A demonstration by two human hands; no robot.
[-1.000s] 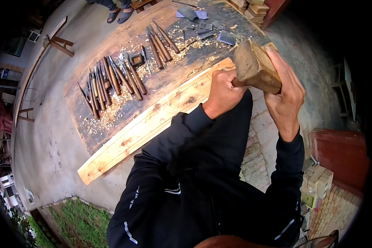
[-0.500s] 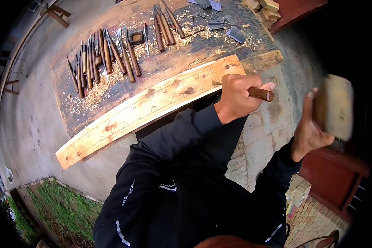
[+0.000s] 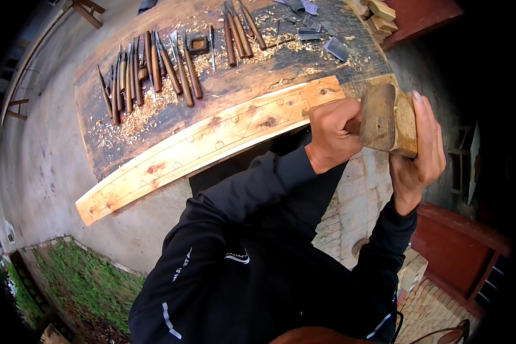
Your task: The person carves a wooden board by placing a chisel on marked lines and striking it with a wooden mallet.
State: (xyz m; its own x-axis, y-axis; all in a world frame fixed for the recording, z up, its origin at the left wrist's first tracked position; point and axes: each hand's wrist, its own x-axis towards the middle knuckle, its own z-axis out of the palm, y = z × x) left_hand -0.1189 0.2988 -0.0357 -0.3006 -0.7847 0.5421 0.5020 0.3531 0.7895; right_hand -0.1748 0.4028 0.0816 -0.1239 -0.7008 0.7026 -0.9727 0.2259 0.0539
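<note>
A long pale board with pencilled lines, small circles and dark knots lies slanting along the near edge of the workbench. My left hand is closed round a chisel over the board's right end. A bit of the chisel's metal shows past my knuckles, against the board. In my right hand is a blocky wooden mallet. The mallet's face is up against the end of the chisel's brown handle. Part of the mallet's grip is hidden by my fingers.
Several wood-handled carving tools lie in a row on the worn workbench, among curled shavings. A small dark square block sits among them. Grey sheet pieces lie at the far right, near stacked wood blocks.
My right hand has swung the mallet leftward, from apart at the right to the chisel's handle end. The left hand keeps its hold with little movement. The view has shifted slightly.
</note>
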